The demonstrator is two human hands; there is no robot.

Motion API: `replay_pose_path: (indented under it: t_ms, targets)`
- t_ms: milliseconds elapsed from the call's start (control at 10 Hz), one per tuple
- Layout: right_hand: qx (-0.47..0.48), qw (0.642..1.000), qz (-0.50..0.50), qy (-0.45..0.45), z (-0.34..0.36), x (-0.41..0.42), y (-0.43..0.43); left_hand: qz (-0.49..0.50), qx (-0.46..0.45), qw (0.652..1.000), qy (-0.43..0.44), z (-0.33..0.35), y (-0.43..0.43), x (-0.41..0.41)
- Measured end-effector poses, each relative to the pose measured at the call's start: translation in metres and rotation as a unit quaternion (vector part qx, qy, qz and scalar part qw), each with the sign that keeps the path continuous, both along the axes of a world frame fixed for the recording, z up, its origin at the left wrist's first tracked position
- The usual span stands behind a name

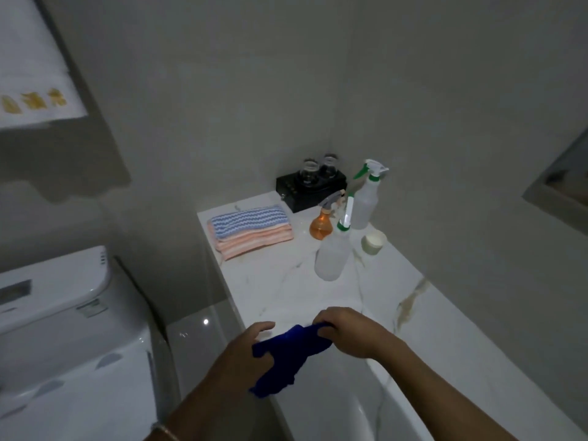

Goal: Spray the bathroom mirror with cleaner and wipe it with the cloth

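Left hand (251, 348) at 6 o'clock of the head view, fingers and thumb curled round the lower end of the blue cloth (286, 354). Right hand (346, 332) at 2 o'clock of the left, fingertips pinching the cloth's upper end. Cloth bunched and drawn between both hands, its loose tail hanging below the left hand. Held over the front edge of the marble counter (286, 291); contact with the counter not determinable. Thin bracelet (165, 432) on the left wrist.

Three upright spray bottles at 12 to 1 o'clock of the hands, well apart from both:
- Nearer clear spray bottle (332, 253), green-and-white head.
- Orange spray bottle (323, 226) just behind it at 11 o'clock.
- Farther clear spray bottle (366, 205) at 1 o'clock, near the wall corner.

Small white jar (373, 243) just beside the nearer bottle at 2 o'clock. Folded striped cloths (251, 230) stacked at 10 o'clock of that bottle, on the counter's far left end. Black tray (310, 189) bearing two glasses in the corner at 12 o'clock.

White toilet (63, 329) at 8 o'clock of the frame. White basin (350, 409) below the hands at 5 o'clock. Hanging towel (31, 74) at 10 o'clock. Framed panel (563, 192) at the 3 o'clock edge, cut off; mirror or not, not determinable.
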State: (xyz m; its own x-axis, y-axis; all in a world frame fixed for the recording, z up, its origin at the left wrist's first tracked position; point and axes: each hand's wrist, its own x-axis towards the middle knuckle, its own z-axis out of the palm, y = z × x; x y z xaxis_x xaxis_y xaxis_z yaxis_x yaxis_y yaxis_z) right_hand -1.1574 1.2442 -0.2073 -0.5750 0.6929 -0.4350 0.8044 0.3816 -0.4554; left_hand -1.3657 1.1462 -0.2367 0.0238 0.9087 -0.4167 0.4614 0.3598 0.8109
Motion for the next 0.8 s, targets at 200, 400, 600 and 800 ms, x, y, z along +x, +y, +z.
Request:
replay_pose_path:
  t_ms: [200, 400, 600, 800]
  targets:
    - [0.068, 0.996, -0.049, -0.007, 0.012, -0.055, 0.062, 0.112, -0.002, 0.990, -0.084, -0.006, 0.057, -0.038]
    - [0.091, 0.987, -0.131, -0.034, 0.024, -0.084, 0.077, 0.168, 0.033, 0.985, -0.023, 0.006, 0.106, -0.074]
    - [0.121, 0.974, -0.178, -0.065, 0.057, -0.047, 0.067, 0.079, 0.155, 0.983, 0.064, 0.038, 0.133, -0.047]
    - [0.220, 0.937, -0.260, -0.083, 0.111, 0.038, 0.043, -0.100, 0.262, 0.958, 0.052, 0.092, 0.151, 0.041]
